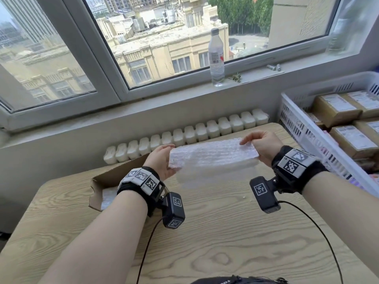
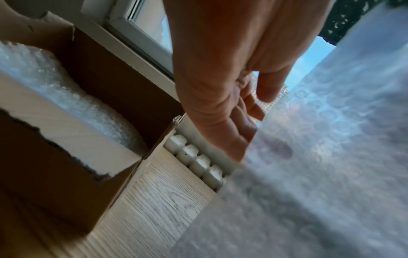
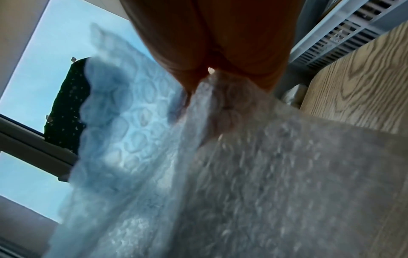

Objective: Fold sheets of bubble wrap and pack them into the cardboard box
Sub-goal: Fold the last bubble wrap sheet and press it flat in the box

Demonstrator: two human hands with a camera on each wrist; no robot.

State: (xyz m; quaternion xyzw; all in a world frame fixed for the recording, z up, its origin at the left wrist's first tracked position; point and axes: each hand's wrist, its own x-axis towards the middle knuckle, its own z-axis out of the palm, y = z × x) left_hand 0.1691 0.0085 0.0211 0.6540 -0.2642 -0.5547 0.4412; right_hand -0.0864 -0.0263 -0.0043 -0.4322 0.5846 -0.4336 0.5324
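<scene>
Hands [image 1: 211,155] apparently pinching bubble wrap [image 1: 213,154] ends

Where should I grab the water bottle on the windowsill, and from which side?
Grip the water bottle round its labelled middle, coming from the room side. It stands upright on the sill with the window right behind it, and nothing stands close in front.

Bright window daylight, blurred wrist views
</scene>
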